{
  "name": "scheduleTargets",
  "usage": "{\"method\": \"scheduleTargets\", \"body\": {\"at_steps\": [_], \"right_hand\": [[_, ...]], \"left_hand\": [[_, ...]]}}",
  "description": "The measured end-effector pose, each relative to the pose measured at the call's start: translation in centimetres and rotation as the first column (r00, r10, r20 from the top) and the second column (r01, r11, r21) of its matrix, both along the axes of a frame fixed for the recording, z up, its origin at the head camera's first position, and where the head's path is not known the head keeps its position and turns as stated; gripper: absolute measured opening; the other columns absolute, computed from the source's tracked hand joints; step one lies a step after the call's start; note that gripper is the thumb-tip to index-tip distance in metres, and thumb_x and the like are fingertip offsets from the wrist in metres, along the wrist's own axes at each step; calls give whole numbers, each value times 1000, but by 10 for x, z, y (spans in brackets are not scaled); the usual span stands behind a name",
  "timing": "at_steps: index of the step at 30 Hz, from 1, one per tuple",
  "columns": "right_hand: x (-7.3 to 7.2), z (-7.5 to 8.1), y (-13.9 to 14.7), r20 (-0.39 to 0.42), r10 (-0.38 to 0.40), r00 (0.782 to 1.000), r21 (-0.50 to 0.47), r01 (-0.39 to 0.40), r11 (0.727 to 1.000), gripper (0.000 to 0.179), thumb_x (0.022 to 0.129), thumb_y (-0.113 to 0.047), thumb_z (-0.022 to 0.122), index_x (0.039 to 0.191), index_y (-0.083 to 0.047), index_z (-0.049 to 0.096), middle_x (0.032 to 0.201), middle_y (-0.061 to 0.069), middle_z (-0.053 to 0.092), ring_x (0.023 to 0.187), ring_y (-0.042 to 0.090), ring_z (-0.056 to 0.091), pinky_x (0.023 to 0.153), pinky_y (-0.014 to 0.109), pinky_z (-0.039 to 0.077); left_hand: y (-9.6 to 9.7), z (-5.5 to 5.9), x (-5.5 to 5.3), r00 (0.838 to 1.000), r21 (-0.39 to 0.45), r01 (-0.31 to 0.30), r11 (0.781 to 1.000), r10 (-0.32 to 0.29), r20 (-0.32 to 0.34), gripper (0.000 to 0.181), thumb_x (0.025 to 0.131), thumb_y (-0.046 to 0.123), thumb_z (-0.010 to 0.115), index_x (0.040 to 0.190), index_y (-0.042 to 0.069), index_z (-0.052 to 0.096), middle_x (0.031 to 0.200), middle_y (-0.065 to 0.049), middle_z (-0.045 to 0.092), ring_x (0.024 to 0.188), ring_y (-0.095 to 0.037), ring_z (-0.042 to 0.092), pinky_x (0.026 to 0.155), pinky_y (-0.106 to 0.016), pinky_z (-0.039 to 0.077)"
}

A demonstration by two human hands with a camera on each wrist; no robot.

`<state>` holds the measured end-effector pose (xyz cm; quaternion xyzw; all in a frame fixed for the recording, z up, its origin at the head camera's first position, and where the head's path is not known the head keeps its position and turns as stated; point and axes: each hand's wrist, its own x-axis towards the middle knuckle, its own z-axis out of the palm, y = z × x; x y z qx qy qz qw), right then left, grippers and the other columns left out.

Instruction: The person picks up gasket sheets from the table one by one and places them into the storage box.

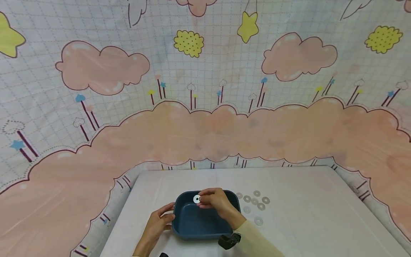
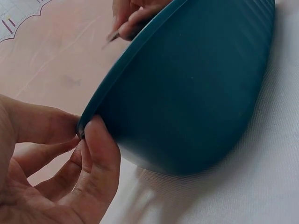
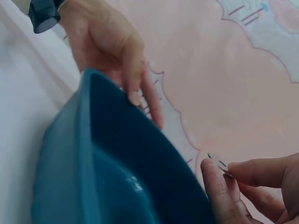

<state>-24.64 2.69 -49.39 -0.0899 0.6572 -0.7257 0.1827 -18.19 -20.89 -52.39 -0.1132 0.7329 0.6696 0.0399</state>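
A dark blue plastic basin [image 1: 200, 228] with rounded corners stands on the white-covered table. My left hand [image 1: 157, 223] holds its left rim, thumb and fingers at the edge; the left wrist view shows this hand [image 2: 60, 172] close up against the basin wall [image 2: 187, 93]. Above the basin's far part, my right hand [image 1: 216, 201] pinches a flat metal washer [image 1: 196, 199] with a hole in its middle. Seen nearly edge-on in the right wrist view, the washer [image 3: 217, 161] sits between thumb and fingertips, over the rim's level.
Several loose washers [image 1: 254, 201] lie on the table just right of the basin, some close together. The white tabletop [image 1: 308, 207] stretches further right. Behind it hangs a cloth backdrop [image 1: 205, 135] printed with clouds and stars. A black wrist device [image 1: 229, 241] is on the right wrist.
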Motion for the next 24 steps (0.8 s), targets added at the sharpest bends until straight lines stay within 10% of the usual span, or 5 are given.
{"method": "scheduleTargets", "body": {"at_steps": [24], "right_hand": [[-11, -20, -32, 149, -22, 989, 82, 10, 997, 19, 84, 6, 66, 102, 9, 70, 78, 10, 70, 67, 17, 71, 64, 29, 59]], "left_hand": [[-1, 3, -5, 1000, -14, -15, 1000, 15, 12, 49, 86, -2, 62, 135, 0, 57, 125, -17, 59, 89, -19, 65, 63, -32, 54]]}}
